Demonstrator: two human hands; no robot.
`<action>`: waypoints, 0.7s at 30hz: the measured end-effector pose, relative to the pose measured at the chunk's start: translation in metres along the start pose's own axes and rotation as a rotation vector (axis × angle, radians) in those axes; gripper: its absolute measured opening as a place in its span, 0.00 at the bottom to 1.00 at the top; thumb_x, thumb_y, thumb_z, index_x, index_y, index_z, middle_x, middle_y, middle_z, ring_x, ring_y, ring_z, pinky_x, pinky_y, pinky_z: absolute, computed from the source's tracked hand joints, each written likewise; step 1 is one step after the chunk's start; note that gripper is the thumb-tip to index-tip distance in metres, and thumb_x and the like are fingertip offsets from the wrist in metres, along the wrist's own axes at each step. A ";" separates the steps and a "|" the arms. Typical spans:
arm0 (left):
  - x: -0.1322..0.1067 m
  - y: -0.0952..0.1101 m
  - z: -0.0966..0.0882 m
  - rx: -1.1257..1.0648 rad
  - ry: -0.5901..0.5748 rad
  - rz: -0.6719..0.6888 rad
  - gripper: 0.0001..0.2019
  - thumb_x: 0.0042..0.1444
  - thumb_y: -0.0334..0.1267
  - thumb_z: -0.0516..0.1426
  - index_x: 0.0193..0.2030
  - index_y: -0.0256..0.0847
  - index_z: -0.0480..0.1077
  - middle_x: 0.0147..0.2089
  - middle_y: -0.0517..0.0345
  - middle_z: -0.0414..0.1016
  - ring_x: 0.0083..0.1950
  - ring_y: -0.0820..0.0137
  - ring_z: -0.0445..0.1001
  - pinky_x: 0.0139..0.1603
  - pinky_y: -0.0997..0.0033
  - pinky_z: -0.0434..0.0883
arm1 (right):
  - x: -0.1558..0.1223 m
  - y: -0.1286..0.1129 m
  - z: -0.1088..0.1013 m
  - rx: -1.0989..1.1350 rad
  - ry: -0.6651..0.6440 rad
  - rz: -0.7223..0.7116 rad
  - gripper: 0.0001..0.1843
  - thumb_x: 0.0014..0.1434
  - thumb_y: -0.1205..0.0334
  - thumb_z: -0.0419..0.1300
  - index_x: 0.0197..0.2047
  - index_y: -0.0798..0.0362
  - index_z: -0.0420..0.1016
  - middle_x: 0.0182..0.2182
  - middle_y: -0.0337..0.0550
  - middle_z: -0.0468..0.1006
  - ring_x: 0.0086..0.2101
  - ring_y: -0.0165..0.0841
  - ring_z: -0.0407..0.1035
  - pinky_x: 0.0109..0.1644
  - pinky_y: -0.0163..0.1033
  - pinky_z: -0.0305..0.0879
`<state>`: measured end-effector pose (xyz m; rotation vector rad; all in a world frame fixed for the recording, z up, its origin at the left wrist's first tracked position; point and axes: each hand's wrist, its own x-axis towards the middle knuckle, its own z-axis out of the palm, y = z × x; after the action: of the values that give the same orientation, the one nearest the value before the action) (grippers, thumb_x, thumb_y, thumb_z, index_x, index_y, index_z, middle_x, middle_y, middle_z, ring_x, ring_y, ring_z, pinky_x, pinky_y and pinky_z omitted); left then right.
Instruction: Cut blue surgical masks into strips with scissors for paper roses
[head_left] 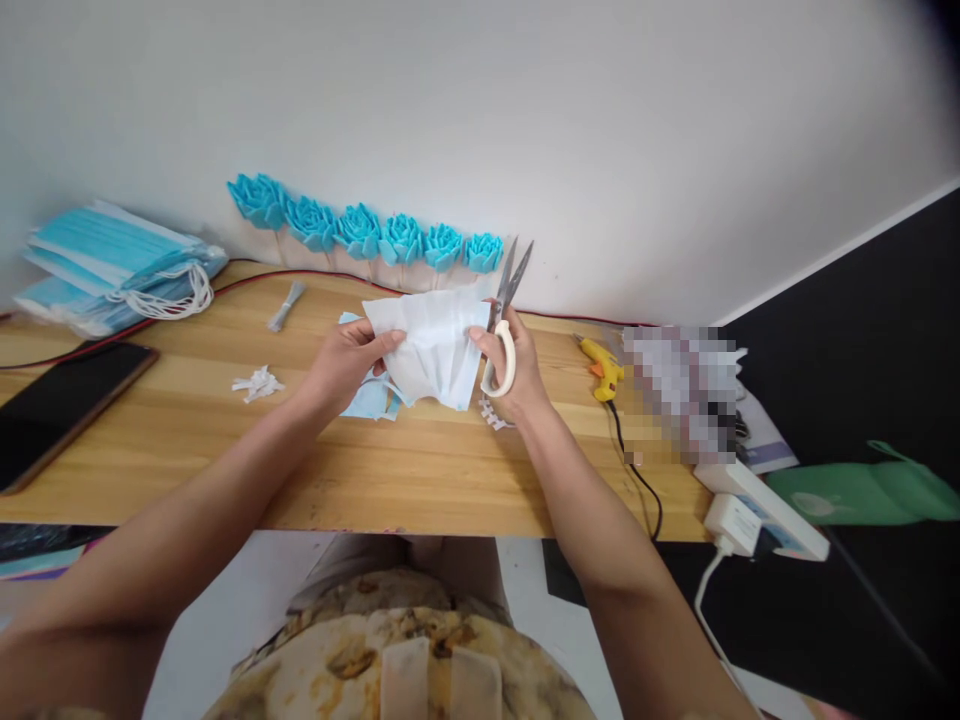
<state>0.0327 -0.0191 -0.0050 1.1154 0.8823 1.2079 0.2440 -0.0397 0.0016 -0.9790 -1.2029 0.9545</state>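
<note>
My left hand (346, 358) pinches the left edge of a white sheet of mask fabric (430, 342) held just above the wooden desk (225, 440). My right hand (514, 368) grips the sheet's right edge and also holds white-handled scissors (504, 318), their blades slightly apart and pointing up toward the wall. Pale blue fabric pieces (371, 398) lie on the desk under the sheet. Small white scraps (493, 412) rest below my right hand.
Several blue fabric roses (360, 230) on sticks lean against the wall. A stack of blue face masks (112, 268) lies far left, a dark phone (64, 405) at the left edge. A yellow glue gun (602, 366), a power strip (761, 505), white scraps (257, 384) and wire ties (286, 306) are nearby.
</note>
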 end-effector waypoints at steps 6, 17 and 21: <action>0.003 -0.004 -0.003 -0.137 0.066 0.055 0.10 0.45 0.40 0.70 0.27 0.38 0.76 0.24 0.61 0.72 0.22 0.78 0.63 0.20 0.77 0.59 | -0.004 -0.001 0.007 -0.092 -0.119 0.018 0.26 0.50 0.44 0.72 0.48 0.46 0.74 0.38 0.39 0.77 0.39 0.37 0.70 0.45 0.43 0.70; -0.004 -0.006 0.005 -0.025 -0.113 -0.001 0.16 0.43 0.37 0.72 0.40 0.37 0.79 0.36 0.51 0.82 0.37 0.60 0.79 0.35 0.66 0.75 | -0.004 0.006 0.004 -0.079 -0.018 0.008 0.22 0.51 0.52 0.69 0.48 0.45 0.73 0.37 0.37 0.75 0.33 0.31 0.66 0.36 0.38 0.66; -0.001 -0.010 0.000 0.007 -0.046 -0.033 0.14 0.44 0.34 0.70 0.39 0.36 0.78 0.36 0.50 0.82 0.34 0.61 0.78 0.35 0.63 0.75 | -0.001 0.003 0.002 -0.037 0.001 0.033 0.22 0.49 0.53 0.69 0.48 0.44 0.74 0.31 0.35 0.70 0.30 0.29 0.62 0.32 0.36 0.63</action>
<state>0.0348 -0.0200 -0.0145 1.1258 0.8674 1.1486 0.2416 -0.0401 -0.0011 -1.0311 -1.2104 0.9608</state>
